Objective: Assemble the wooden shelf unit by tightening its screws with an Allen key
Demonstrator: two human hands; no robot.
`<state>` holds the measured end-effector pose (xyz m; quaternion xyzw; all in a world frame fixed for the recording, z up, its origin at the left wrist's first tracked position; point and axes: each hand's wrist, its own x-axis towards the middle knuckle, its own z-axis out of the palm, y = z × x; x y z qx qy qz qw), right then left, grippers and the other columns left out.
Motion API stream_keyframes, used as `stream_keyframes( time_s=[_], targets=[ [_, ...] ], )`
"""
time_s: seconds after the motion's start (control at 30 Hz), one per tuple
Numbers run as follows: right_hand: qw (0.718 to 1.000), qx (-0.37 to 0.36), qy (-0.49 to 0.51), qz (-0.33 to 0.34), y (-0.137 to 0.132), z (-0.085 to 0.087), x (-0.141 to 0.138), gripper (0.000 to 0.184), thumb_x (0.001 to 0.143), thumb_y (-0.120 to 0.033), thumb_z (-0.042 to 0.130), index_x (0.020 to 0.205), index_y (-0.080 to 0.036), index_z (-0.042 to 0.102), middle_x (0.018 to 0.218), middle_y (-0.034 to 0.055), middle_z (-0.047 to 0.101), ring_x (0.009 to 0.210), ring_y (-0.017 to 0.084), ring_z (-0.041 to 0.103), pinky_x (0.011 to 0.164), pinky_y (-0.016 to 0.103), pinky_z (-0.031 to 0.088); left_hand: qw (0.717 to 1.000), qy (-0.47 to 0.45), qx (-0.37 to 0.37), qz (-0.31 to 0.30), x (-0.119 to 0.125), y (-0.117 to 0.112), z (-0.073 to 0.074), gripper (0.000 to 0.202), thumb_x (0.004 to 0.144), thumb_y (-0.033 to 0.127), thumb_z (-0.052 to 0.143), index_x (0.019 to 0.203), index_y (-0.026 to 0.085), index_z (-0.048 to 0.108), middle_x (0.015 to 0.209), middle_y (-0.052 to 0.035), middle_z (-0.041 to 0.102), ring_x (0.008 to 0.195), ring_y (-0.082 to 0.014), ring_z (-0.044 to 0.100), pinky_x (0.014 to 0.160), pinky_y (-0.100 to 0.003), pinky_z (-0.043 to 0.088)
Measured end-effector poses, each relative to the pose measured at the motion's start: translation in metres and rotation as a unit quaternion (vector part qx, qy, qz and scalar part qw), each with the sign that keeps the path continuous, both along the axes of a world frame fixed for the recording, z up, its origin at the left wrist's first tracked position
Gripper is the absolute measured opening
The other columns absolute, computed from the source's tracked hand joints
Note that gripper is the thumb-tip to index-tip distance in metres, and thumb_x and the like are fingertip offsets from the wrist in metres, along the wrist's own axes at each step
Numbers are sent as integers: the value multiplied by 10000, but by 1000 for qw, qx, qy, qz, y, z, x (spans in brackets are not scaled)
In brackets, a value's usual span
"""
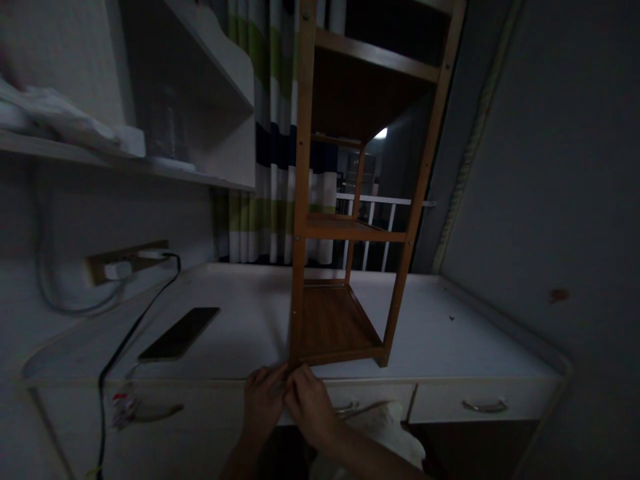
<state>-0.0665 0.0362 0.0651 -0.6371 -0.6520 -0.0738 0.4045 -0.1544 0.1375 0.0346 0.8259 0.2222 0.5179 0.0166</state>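
Note:
A tall wooden shelf rack [345, 230] with several shelves stands on a white desk [250, 320]. My left hand [263, 400] and my right hand [310, 405] meet at the desk's front edge, just below the rack's front left leg. Both hands have their fingers curled and pressed together near that leg's foot. The dim light hides whatever is between the fingers.
A dark phone [179, 333] lies on the desk at left, with a black cable [120, 350] running from a wall power strip [125, 262]. Desk drawers with handles [484, 404] sit below. A wall shelf [125, 160], striped curtain [273, 153] and grey wall [560, 187] surround the desk.

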Motion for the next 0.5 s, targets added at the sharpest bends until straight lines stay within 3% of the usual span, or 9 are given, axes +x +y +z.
stream_keyframes(
  time_s=[0.17,0.33,0.5],
  targets=[
    [994,-5,106,-16,-7,1,0,159,772,-106,402,902,-181,453,799,13,552,704,123,541,634,224,415,1000,-7,-17,-9,2,0,-2,230,743,317,488,889,205,627,735,-18,678,663,-160,596,682,-319,436],
    [989,-31,130,-58,-9,2,5,41,766,-167,452,798,-181,475,692,-3,558,596,120,539,572,217,389,998,7,-51,-47,-2,-1,-1,256,752,324,495,966,234,604,747,-5,673,663,-145,590,695,-317,438],
    [987,-49,151,-37,-7,-1,5,81,771,-151,439,785,-175,515,687,7,582,589,117,546,554,201,376,990,44,-103,-87,-9,-4,6,281,807,342,441,1027,244,586,825,-28,663,746,-145,578,717,-305,440]
  ],
)
